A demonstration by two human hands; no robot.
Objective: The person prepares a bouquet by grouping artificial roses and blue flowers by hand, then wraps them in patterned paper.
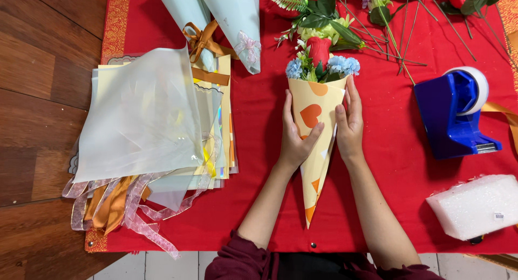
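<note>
A cream paper cone printed with orange hearts lies on the red tablecloth, its tip pointing toward me. A red rose and small blue flowers stick out of its open top. My left hand wraps the cone's left side, thumb laid across the paper. My right hand presses flat against the cone's right side. Both hands hold the cone together.
A stack of wrapping sheets with ribbons lies at left. Two pale blue finished cones rest at the top. Loose artificial flowers lie top right; a blue tape dispenser and white foam block sit right.
</note>
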